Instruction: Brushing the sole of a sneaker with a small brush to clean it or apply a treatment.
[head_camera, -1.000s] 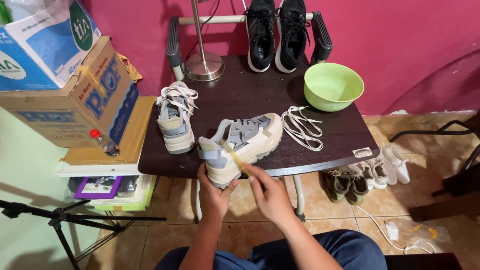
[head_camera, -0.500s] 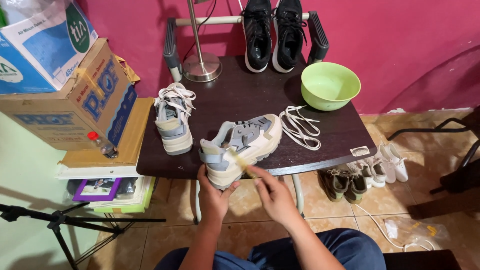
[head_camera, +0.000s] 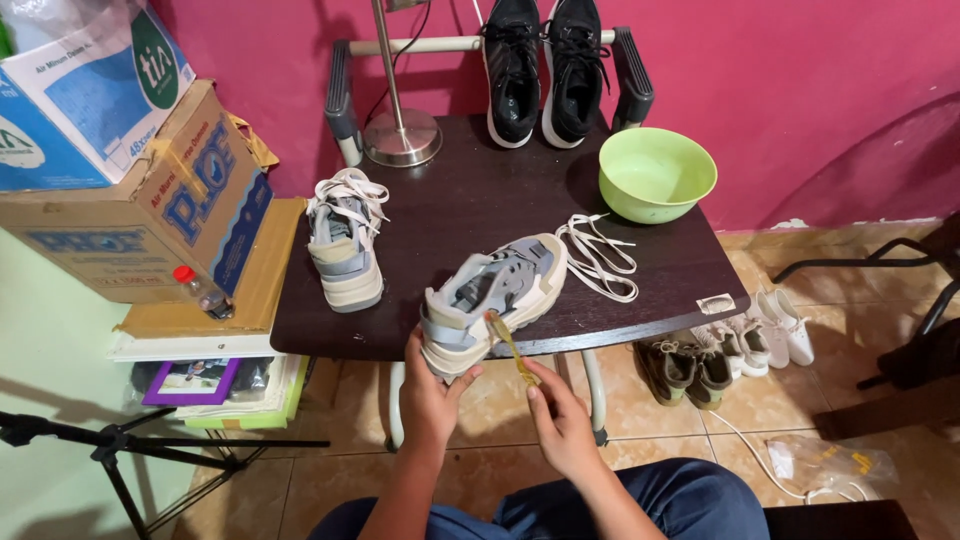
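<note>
Gripping noted at both hands. The left hand (head_camera: 432, 392) is closed under the heel of the unlaced shoe (head_camera: 492, 300), thumb up against the sole edge, fingers wrapped beneath. The right hand (head_camera: 562, 425) is pinched narrow on the lower end of a yellow brush (head_camera: 512, 346); its upper end is laid against the heel side of the shoe. Whether bristles are in contact cannot be told.

The shoe is grey and cream, laces removed, heel overhanging the front edge of the table (head_camera: 470, 205), toe pointed toward the back right. Its loose laces (head_camera: 600, 255) are laid just beside the toe, toward the right edge.

A second shoe (head_camera: 345, 240), still laced, is set near the left edge, well apart from the first. A green bowl (head_camera: 655, 175) is placed at the back right corner. A lamp base (head_camera: 402, 137) is set at the back left, and a black pair (head_camera: 545, 65) is stood against the back rail.

Off the table: cardboard boxes (head_camera: 130, 200) are stacked at the left, with a small red-capped bottle (head_camera: 200, 292) in front of them. Pale shoes (head_camera: 740, 345) are lined on the floor under the right edge. A tripod (head_camera: 110, 445) is seen at lower left.
</note>
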